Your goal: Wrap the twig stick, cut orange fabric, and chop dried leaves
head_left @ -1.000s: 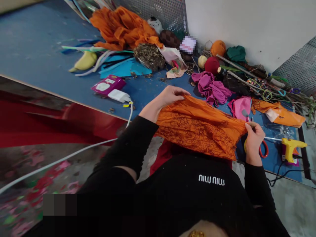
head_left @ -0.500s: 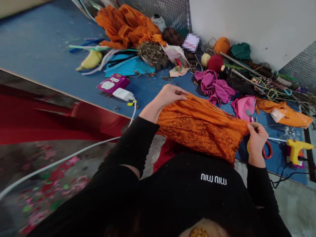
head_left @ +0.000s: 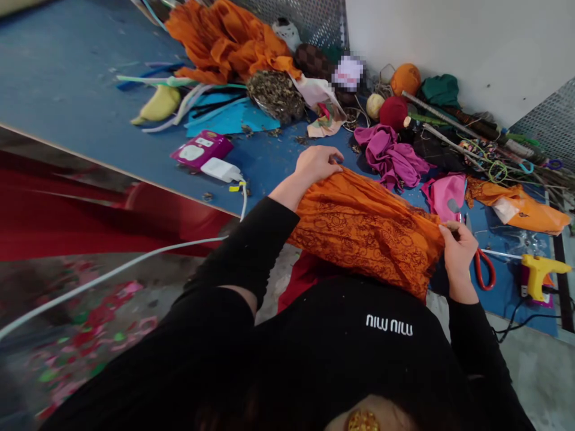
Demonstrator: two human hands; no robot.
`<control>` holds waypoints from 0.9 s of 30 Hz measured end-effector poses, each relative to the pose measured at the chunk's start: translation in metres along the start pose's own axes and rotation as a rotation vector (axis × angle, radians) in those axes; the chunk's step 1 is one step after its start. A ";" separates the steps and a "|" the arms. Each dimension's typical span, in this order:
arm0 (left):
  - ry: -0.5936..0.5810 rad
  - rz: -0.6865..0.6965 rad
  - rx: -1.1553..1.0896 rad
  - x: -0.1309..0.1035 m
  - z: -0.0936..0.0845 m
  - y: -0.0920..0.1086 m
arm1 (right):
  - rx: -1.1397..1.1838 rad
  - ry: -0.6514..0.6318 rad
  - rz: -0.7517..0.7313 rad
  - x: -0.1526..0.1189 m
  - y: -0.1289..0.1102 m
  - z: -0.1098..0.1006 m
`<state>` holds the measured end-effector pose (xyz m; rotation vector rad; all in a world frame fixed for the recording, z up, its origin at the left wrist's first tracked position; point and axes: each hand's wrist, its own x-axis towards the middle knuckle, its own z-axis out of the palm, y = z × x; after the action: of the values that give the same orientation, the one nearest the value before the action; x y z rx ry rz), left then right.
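An orange cloth with a dark floral print [head_left: 368,224] is stretched between my two hands, over my lap and the table's front edge. My left hand [head_left: 318,167] pinches its upper left corner between thumb and fingers. At the cloth's right end, my right hand [head_left: 460,248] pinches the edge in the same way. The cloth hangs in folds toward my black top. Just beyond it on the table lie a crumpled magenta cloth [head_left: 390,155] and a pink cloth piece [head_left: 445,194]. Red-handled scissors [head_left: 485,272] lie right of my right hand.
The blue table [head_left: 135,161] bears a purple power socket [head_left: 202,149] with a white plug, an orange cloth heap [head_left: 229,42], a bag of dried bits [head_left: 275,96], sticks, and a yellow glue gun [head_left: 539,275]. A white cable [head_left: 112,272] crosses at left.
My right hand has moved slightly left with its end of the cloth, and my left hand slightly up and right. More of the scissors' red handle shows.
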<state>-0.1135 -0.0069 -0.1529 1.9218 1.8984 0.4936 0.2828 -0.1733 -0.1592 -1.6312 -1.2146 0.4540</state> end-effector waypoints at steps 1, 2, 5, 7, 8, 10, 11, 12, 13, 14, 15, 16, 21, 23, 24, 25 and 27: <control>-0.001 -0.006 -0.019 0.001 0.001 -0.003 | -0.016 -0.002 -0.004 0.000 -0.001 0.000; -0.005 -0.006 -0.041 0.003 0.002 -0.006 | -0.027 -0.002 -0.004 0.000 -0.001 0.000; -0.021 0.017 -0.088 0.009 0.005 -0.012 | -0.018 0.007 0.011 0.001 -0.001 -0.001; -0.025 0.042 -0.105 0.012 0.006 -0.013 | 0.009 0.020 0.015 0.002 -0.001 -0.001; -0.021 0.056 -0.117 0.013 0.007 -0.013 | 0.024 0.025 0.016 0.003 0.000 -0.001; -0.002 0.103 -0.148 0.012 0.007 -0.011 | 0.046 0.026 0.019 0.004 0.001 0.000; 0.009 0.131 -0.173 0.010 0.005 -0.010 | 0.052 0.024 0.021 0.005 0.002 0.002; 0.020 0.153 -0.207 0.007 0.003 -0.009 | 0.058 0.025 0.022 0.006 0.002 0.003; 0.031 0.161 -0.245 0.002 -0.001 -0.008 | 0.062 0.029 0.024 0.006 0.003 0.004; 0.043 0.157 -0.283 -0.003 -0.006 -0.006 | 0.066 0.035 0.025 0.007 0.002 0.004; 0.058 0.145 -0.318 -0.011 -0.012 -0.003 | 0.073 0.042 0.027 0.006 0.001 0.003; 0.082 0.138 -0.349 -0.019 -0.020 0.000 | 0.086 0.051 0.031 0.005 -0.003 0.001; 0.467 0.218 -0.512 -0.064 -0.070 0.039 | 0.173 0.310 -0.155 0.005 -0.055 -0.031; 0.639 0.251 -0.522 -0.076 -0.092 0.062 | 0.141 0.403 -0.328 0.016 -0.086 -0.047; 0.701 0.299 -0.526 -0.079 -0.103 0.073 | 0.117 0.375 -0.380 0.025 -0.100 -0.054; 0.792 0.350 -0.522 -0.082 -0.114 0.084 | 0.133 0.419 -0.426 0.036 -0.114 -0.061; 0.937 0.463 -0.480 -0.084 -0.135 0.105 | 0.096 0.564 -0.587 0.058 -0.137 -0.075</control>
<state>-0.0929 -0.0875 0.0188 1.9119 1.4796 2.0628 0.2973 -0.1617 0.0061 -1.1292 -1.1365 -0.2981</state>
